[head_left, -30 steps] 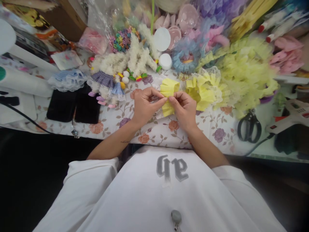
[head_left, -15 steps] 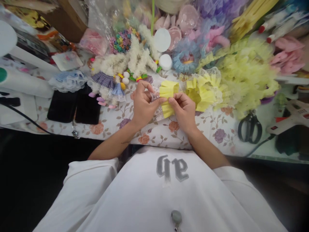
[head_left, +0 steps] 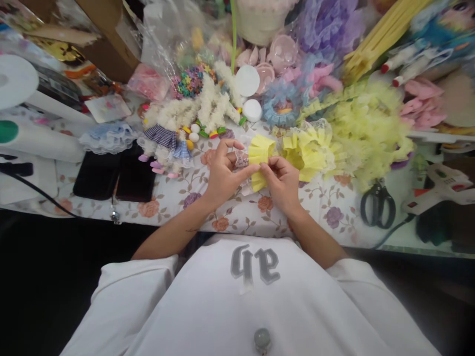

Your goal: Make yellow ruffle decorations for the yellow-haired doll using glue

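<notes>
A pleated yellow ribbon (head_left: 261,147) with white lace along it is stretched between my two hands over the flowered cloth. Thumb and fingers of my left hand (head_left: 227,170) pinch its left side, where the lace (head_left: 242,158) shows by the fingertips. My right hand (head_left: 281,180) pinches the ribbon's near middle, its thumb close to the left thumb. To the right, more gathered yellow ribbon with lace (head_left: 306,151) lies in loose folds just beyond the right hand. Fingertips hide the exact spot that is gripped.
Black scissors (head_left: 377,205) and a white glue gun (head_left: 432,190) lie at the right. Two dark phones (head_left: 135,175) are at the left, beside small dolls in checked skirts (head_left: 161,137). White discs (head_left: 248,81), a blue ruffle (head_left: 281,104) and a yellow tulle heap (head_left: 371,123) fill the back.
The view has tilted slightly, so the whole table sits lower in the picture. Both hands keep their pinch on the yellow ribbon, with only slight finger movement.
</notes>
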`<action>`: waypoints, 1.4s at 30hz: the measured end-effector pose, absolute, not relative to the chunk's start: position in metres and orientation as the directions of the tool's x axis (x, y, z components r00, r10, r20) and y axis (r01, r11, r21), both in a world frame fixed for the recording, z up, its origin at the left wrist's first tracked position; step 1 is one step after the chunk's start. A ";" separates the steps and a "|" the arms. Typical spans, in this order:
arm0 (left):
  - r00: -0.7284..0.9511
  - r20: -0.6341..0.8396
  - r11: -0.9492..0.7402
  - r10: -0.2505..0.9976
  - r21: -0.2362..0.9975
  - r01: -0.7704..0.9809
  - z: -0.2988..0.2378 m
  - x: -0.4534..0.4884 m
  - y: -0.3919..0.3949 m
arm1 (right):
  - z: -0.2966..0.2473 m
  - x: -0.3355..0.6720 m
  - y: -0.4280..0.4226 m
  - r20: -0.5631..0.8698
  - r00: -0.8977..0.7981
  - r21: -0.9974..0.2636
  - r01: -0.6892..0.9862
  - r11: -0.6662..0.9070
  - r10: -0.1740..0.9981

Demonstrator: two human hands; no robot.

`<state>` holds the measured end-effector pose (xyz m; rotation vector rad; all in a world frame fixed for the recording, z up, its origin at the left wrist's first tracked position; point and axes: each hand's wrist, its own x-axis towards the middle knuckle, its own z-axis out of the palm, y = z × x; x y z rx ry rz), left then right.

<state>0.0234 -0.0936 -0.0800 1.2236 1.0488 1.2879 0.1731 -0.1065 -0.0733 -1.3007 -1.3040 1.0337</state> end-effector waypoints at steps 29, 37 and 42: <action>0.037 0.332 -0.334 0.942 0.930 0.155 -0.071 0.034 -0.088 | -0.069 0.187 -0.103 -0.042 0.002 -0.997 -0.062 -0.042 0.999; 0.028 0.273 -0.275 0.962 0.957 0.098 -0.072 0.049 -0.070 | -0.067 0.199 -0.090 -0.003 0.065 -1.000 0.024 -0.005 0.998; 0.011 0.256 -0.256 0.967 0.961 0.110 -0.077 0.047 -0.075 | -0.072 0.201 -0.095 -0.011 0.050 -1.000 0.025 -0.012 0.999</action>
